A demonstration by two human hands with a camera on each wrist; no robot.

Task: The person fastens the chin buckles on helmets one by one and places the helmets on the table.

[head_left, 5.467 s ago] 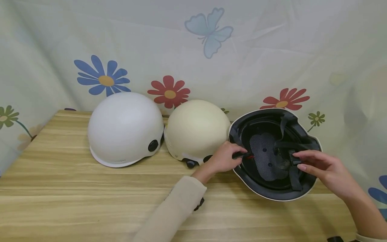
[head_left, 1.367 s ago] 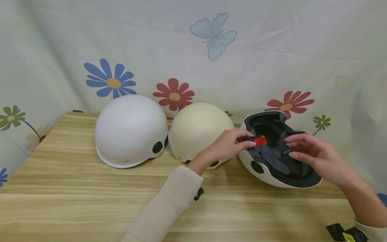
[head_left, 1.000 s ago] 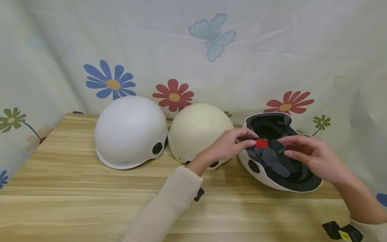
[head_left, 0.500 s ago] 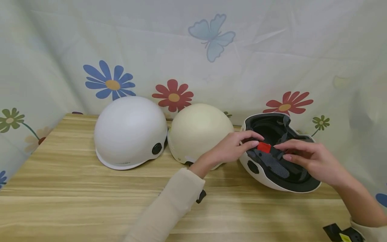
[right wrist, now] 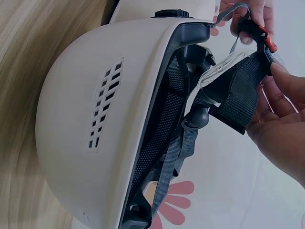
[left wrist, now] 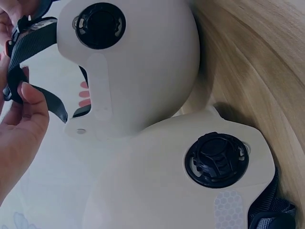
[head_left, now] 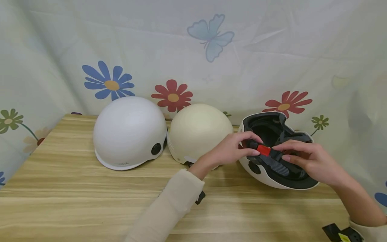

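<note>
An upturned white helmet (head_left: 267,179) lies at the right with its black lining and straps facing up. Over its opening, my left hand (head_left: 231,149) pinches the black chin-strap buckle (head_left: 264,150) with the red tab. My right hand (head_left: 314,161) pinches the black strap end that meets the buckle from the right. The two parts touch in one line; whether they are latched I cannot tell. In the right wrist view the webbing strap (right wrist: 240,95) runs from the helmet up to the fingers, with a white cord beside it.
A cream helmet (head_left: 201,131) stands dome up just left of the upturned one. Further left is a white helmet (head_left: 130,131), also dome up. All rest on a wooden table (head_left: 90,201), backed by a flower-print cloth (head_left: 145,40).
Earlier the hands held the buckle halves apart inside the helmet; they have drawn together and the red-tabbed buckle now meets the right-hand end. The helmet has tilted away from the camera.
</note>
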